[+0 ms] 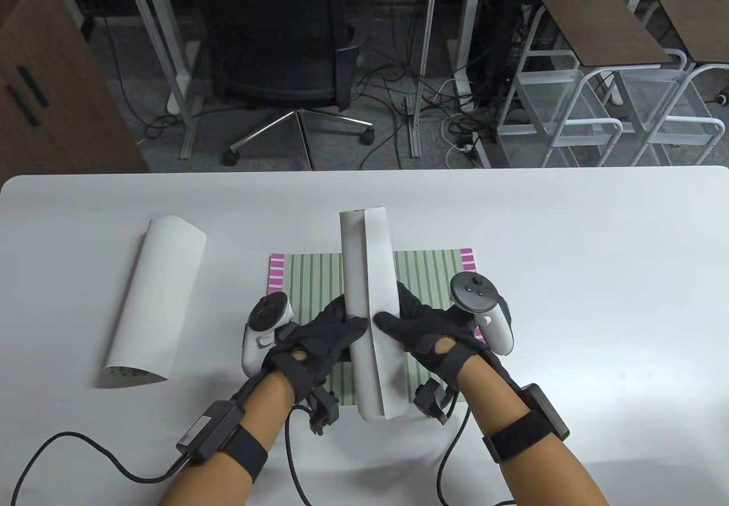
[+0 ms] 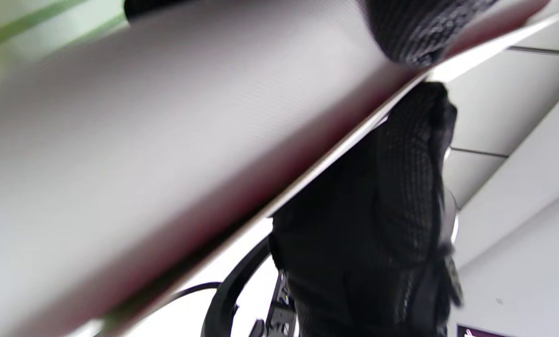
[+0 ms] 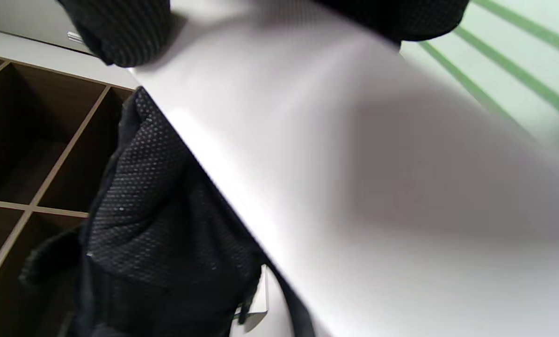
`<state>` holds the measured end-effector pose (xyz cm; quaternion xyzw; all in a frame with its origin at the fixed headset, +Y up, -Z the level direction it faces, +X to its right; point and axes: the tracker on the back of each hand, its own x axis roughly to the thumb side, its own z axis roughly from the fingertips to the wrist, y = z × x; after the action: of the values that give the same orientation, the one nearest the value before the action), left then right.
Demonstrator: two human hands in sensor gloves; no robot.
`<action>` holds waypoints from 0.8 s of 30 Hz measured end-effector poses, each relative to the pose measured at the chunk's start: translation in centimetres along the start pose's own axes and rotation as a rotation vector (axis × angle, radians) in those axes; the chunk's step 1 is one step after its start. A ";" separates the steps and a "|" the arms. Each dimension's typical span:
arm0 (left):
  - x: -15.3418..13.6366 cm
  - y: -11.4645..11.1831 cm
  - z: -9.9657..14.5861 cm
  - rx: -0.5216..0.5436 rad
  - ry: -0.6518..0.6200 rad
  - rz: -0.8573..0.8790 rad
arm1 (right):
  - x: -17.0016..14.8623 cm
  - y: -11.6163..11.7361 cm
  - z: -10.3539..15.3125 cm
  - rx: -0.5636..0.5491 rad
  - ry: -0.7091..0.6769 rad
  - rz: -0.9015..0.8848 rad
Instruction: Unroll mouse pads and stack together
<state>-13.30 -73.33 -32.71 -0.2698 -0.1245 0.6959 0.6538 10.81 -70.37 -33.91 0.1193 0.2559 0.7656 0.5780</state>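
Mouse pad roll (image 1: 371,306), white side out, is lying lengthwise at the middle of the worktop (image 1: 569,301), on top of a flat green-striped pad (image 1: 433,278) already spread there. Nearest the viewer, at six o'clock, both hands are clamping the roll from opposite sides: the left hand (image 1: 319,341) is pressing its fingers against the roll's nine o'clock flank, and the right hand (image 1: 424,332) is gripping the loose flap on the three o'clock flank. Both wrist views are showing gloved fingers wrapped over the curved white surface, with green stripes behind. Judged from this, the step in hand is the opening of the second roll. To do it well, the left hand should be pinning one edge flat on the striped pad while the right hand is drawing the flap away toward three o'clock, keeping the edges parallel to the pad beneath so the two stack squarely. Farther off, toward ten o'clock, another rolled pad (image 1: 154,301) is waiting, partly curled, well apart from the hands.
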 end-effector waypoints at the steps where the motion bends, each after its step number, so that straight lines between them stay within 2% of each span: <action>1: 0.0 0.2 0.0 0.012 -0.002 -0.027 | -0.1 0.0 0.0 0.012 -0.010 -0.017; 7: -0.1 1.1 0.2 0.046 0.005 -0.009 | -1.0 -0.3 -0.2 0.136 -0.076 -0.251; 10: -0.1 1.3 0.2 0.021 0.004 0.014 | -1.6 -0.7 -0.3 0.166 -0.070 -0.311; 20: -0.7 1.5 0.2 -0.033 0.019 0.171 | -2.7 -2.0 -0.3 0.116 -0.038 -0.449; 24: -1.0 1.8 0.4 0.008 0.031 0.189 | -2.9 -2.5 -0.2 0.095 -0.033 -0.470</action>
<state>-15.04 -74.46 -33.09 -0.2885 -0.0858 0.7508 0.5879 13.69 -72.70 -35.04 0.0959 0.3031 0.5949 0.7382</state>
